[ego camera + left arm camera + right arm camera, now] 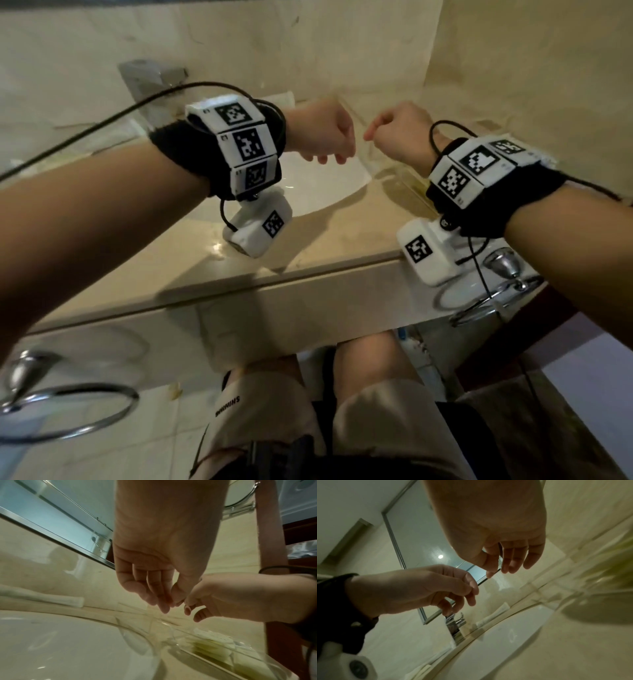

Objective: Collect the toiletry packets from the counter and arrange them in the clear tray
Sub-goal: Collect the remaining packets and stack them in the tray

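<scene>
Left hand: the left hand (322, 132) hangs over the gap between basin and tray, fingers loosely curled, nothing visible in them.
Right hand: the right hand (399, 132) is close beside it, fingertips nearly meeting the left's; fingers loosely bent, holding nothing I can see.
Clear tray: the clear tray (214, 654) stands on the tabletop (325, 246) just right of the sink (318, 192), below the hands, with pale packets (211, 642) already stacked inside.
Remaining packet: a long white sachet (51, 599) lies on the tabletop behind the sink, near the tap (455, 623), well apart from the tray.
Step in hand: probably reaching for the next packet.
Doing it well: send the left hand, which is nearer; pinch the sachet at its middle so it stays level, lift clear of the basin edge, and lay it flat alongside the stack.
Risk: the tray walls are hard to see, so a knock seems likely; come down from above.
</scene>
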`<state>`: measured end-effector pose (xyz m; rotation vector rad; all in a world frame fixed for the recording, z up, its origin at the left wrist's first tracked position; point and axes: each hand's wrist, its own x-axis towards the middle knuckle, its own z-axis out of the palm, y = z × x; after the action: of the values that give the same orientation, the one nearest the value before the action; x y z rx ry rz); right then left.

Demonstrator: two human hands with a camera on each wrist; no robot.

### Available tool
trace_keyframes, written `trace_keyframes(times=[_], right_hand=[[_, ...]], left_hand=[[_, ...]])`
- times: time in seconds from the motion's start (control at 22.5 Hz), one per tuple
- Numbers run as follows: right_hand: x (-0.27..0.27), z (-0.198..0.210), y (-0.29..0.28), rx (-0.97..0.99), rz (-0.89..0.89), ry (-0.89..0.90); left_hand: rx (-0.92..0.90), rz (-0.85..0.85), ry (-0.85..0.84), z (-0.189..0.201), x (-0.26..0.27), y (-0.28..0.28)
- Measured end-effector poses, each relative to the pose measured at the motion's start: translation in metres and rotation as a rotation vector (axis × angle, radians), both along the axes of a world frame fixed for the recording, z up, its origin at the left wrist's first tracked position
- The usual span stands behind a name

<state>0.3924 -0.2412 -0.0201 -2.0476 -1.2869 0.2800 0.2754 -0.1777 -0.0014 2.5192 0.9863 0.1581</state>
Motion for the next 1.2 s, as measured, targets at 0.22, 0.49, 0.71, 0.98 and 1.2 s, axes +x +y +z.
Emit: trace_keyframes(times=[0.22,0.49,0.71,0.98,1.2], right_hand=[[-0.057,0.001,0.034,-0.060,0.130,0.059],[-0.123,0.001,0.055,-0.109,0.308,0.160],[-0.169,0.004,0.071,-0.151,0.376,0.232],[-0.224,-0.002,0.088,-0.254,0.552,0.102],[-0.265,-0.001,0.106,-0.452,0.755,-0.126]], left_hand=[[0.009,0.185,-0.026,0.000,-0.067,0.021],[0.029,0.371,-0.014,-0.003,-0.143,0.036],[0.037,0.537,-0.023,-0.001,-0.203,0.040],[0.043,0.717,0.003,-0.003,-0.267,0.046],[-0.060,0.853,0.319,-0.009,-0.320,0.057]])
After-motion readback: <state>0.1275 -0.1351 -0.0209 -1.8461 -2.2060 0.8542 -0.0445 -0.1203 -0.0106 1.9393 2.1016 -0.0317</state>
